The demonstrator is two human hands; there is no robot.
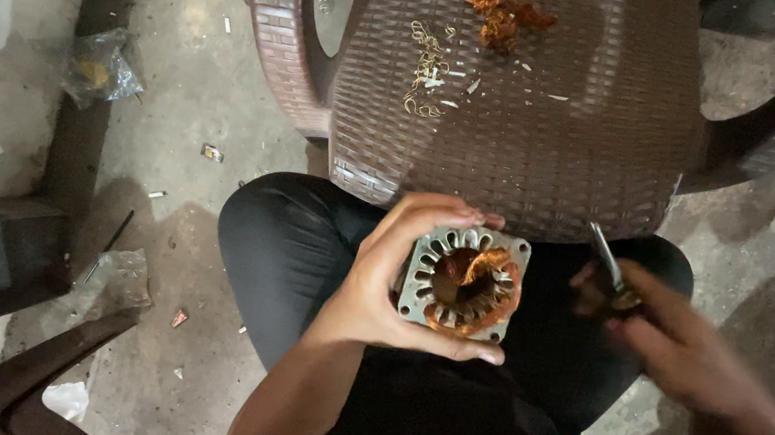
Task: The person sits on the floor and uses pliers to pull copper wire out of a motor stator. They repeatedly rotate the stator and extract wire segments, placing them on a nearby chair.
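My left hand (379,277) grips a square metal motor stator (464,281) over my lap, thumb under it and fingers curled over its top edge. Copper wire windings sit in its round slotted middle, partly pulled loose. My right hand (683,345) is to the right of the stator, blurred, closed around a thin metal tool (606,256) whose tip points up and left. The tool's tip is apart from the stator.
A brown woven plastic chair (520,135) stands in front of my knees, with a clump of copper wire (503,10) and small wire scraps (426,70) on its seat. Plastic bags (101,66) and debris lie on the concrete floor at left.
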